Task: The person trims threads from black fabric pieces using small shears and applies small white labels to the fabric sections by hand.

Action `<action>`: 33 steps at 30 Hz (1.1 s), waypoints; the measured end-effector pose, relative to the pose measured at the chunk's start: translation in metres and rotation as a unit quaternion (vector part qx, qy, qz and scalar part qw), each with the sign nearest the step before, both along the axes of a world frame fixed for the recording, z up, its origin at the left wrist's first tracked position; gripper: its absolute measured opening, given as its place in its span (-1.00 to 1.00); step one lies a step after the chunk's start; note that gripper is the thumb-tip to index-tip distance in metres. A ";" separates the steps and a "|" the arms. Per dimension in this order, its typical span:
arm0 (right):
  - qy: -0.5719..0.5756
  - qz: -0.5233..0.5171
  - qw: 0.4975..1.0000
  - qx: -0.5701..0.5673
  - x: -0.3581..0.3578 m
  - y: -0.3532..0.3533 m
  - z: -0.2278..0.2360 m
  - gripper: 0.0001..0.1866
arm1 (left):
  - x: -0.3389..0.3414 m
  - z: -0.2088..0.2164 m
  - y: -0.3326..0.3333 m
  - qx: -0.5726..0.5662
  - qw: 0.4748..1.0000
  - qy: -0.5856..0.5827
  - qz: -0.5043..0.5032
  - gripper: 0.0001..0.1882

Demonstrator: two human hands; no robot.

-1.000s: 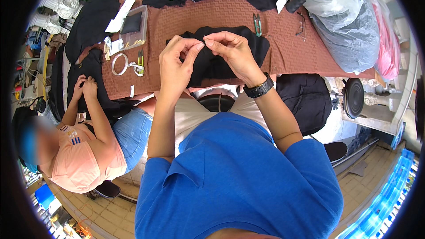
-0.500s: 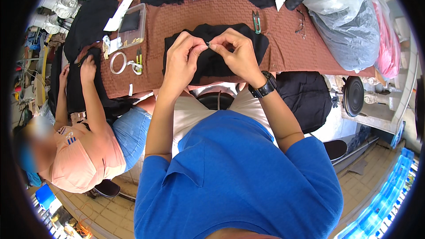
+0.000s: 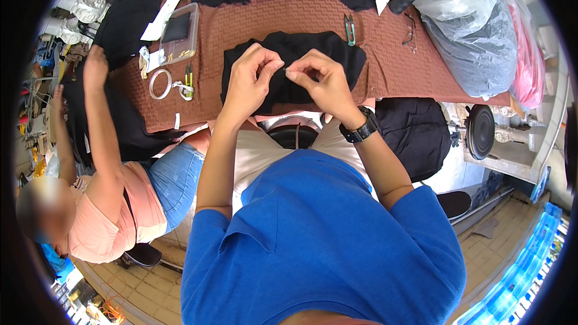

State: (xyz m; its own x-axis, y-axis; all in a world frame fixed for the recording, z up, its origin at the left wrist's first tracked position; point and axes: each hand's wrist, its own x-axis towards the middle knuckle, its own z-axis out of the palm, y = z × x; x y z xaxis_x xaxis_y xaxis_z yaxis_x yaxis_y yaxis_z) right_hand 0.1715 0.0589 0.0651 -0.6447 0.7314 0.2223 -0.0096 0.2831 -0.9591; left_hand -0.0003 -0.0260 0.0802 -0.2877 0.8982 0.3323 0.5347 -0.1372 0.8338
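Both my hands are raised over a folded black cloth [image 3: 283, 93] on the brown-covered table [image 3: 271, 18]. The fingers of my left hand [image 3: 250, 78] are pinched together, thumb against forefinger. Opposite it, my right hand [image 3: 322, 78] makes a similar pinch, its fingertips a small gap away. Whatever sits between the fingertips is too fine to make out against the black cloth. Beyond my right hand lies a pair of green-handled thread snips [image 3: 350, 29].
At the left are a clear plastic box [image 3: 191, 33], a white tape roll [image 3: 160, 85] and yellow-handled snips [image 3: 189, 81]. A black thread spool [image 3: 403, 0], eyeglasses [image 3: 411, 31] and a large plastic bag [image 3: 469, 42] lie at right. A co-worker [image 3: 120, 204] handles black fabric at left.
My pinched fingertips, close together before, have parted slightly, the right hand shifting a little right and down. At left, the co-worker's arms have moved outward and up over the black fabric.
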 end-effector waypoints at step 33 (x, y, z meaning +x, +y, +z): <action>0.244 -0.120 0.961 -0.044 0.034 0.044 0.032 -0.89 | 0.011 -0.029 -0.044 0.057 0.960 0.209 0.179 -0.91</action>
